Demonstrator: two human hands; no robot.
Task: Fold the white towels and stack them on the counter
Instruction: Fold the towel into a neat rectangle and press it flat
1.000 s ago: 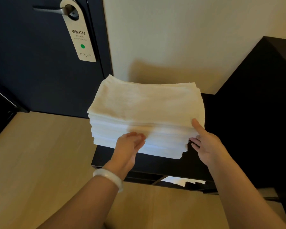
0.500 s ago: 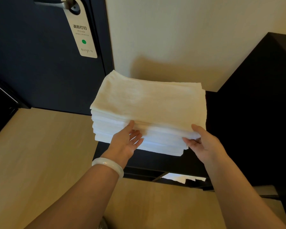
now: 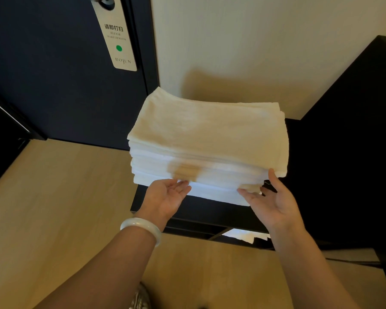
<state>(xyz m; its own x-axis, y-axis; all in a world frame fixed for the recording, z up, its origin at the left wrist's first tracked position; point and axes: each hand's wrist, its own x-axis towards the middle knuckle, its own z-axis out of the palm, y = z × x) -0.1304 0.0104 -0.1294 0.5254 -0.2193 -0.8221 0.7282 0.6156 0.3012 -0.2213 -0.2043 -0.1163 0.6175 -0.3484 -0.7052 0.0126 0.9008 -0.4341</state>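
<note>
A tall stack of folded white towels (image 3: 207, 139) stands on a low black counter (image 3: 212, 210) against the cream wall. My left hand (image 3: 167, 197), with a pale bangle on its wrist, has straight fingers whose tips touch the front of the stack near the bottom. My right hand (image 3: 274, 201) is spread at the stack's front right corner, thumb up against the corner and fingers touching the lower layers. Neither hand grips a towel.
A dark door (image 3: 60, 81) with a hanging room sign (image 3: 118, 41) stands at the left. A tall black cabinet (image 3: 352, 134) rises at the right. Something white (image 3: 245, 236) shows on a shelf under the counter. Light wooden floor (image 3: 54, 208) lies below.
Both hands have drawn back from the towel layers and opened; the left hand dropped lower on the stack's front. The stack stays in place.
</note>
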